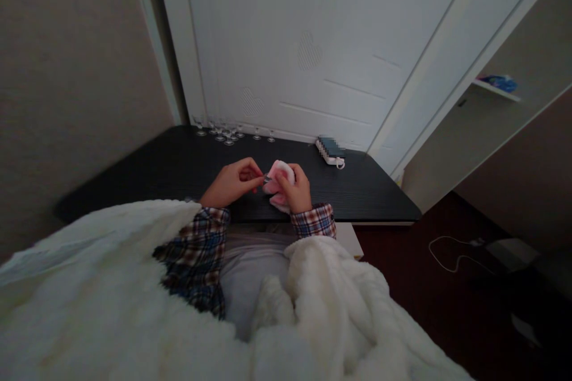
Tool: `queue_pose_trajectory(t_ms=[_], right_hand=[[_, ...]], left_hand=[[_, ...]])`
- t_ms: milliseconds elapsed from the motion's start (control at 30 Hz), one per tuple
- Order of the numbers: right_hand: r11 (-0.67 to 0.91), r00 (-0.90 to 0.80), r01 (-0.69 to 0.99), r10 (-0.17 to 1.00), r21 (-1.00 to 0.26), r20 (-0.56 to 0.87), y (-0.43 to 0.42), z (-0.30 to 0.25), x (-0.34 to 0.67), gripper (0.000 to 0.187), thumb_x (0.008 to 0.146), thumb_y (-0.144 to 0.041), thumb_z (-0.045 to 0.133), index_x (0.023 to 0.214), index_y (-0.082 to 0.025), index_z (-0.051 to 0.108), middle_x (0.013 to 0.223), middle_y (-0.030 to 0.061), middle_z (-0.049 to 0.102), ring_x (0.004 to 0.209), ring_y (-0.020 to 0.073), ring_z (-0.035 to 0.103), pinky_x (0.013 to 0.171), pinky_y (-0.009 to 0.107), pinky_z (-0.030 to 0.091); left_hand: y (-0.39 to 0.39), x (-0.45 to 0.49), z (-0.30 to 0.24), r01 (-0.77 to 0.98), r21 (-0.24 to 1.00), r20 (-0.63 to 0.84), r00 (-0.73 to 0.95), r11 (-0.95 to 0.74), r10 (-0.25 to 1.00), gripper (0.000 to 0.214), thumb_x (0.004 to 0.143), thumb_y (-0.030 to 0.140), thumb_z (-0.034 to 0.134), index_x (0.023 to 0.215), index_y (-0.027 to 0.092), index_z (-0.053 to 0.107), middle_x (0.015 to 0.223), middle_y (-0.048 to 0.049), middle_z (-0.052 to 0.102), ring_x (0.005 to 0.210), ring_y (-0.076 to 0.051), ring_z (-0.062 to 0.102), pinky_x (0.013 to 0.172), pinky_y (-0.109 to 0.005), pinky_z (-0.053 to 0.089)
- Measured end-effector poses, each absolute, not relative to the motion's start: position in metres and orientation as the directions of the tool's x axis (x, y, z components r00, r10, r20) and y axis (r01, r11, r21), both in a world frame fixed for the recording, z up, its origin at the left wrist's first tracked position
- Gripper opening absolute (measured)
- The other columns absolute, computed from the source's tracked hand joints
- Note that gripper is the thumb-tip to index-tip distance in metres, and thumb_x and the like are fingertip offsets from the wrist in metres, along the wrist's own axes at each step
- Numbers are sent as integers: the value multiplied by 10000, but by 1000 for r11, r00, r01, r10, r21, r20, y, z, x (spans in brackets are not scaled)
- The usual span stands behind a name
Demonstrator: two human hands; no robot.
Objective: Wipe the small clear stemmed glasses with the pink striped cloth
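Note:
Both my hands meet over the near edge of a black table (179,161). My right hand (295,190) is closed around a small pink and white cloth-like object (277,177). My left hand (233,183) pinches a small shiny thing at the left edge of that pink object; I cannot make out what it is. Plaid cuffs and thick white fluffy sleeves cover both my arms.
Several small clear glasses (226,132) stand in a row at the table's far edge by a white door. A white and dark device (331,150) lies at the far right of the table. A white cable (451,253) lies on the dark floor to the right.

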State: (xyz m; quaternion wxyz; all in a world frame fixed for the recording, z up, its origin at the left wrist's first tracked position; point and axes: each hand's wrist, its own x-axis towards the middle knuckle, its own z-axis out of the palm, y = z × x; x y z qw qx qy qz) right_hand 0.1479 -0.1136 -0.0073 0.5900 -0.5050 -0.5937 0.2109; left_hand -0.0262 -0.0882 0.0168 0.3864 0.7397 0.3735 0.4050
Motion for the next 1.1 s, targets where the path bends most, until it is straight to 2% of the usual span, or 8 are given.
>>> queue_pose_trajectory(t_ms=[233,567,833,1100], right_hand=[[428,224,319,833,-846,506,-119,-1,147,185,762,-346,580,887,-211,589,839,-12,612,791,153,558,750,271,448],[466,203,306,820,-830,535,-119,-2,146,175,780,-337,570,895,-208,591,850,-13,614,803,152,564,753,263,442],[431,200,333,837,-838,510,-114,-9,147,259,793,-413,576,959,-215,582,908,0,619,844,157,565,791,275,446],[450,161,356,834,-819,528,-113,-11,146,256,828,-431,543,954,-212,580,886,2,593,847,152,542,779,256,432]], left_hand=[[-86,-26,15,230,882,293,414,-410,862,320,682,442,707,815,186,567,738,-33,707,677,-181,672,603,-270,518],[-86,-25,16,243,866,329,379,-436,865,311,697,412,702,866,188,571,740,-22,697,702,-179,671,624,-266,519],[-94,-24,24,230,867,373,287,-441,882,298,668,400,714,841,192,589,730,-16,680,633,-159,644,604,-260,505],[-95,-24,26,212,875,365,303,-435,880,302,685,396,714,856,185,581,719,-11,664,600,-143,626,572,-243,487]])
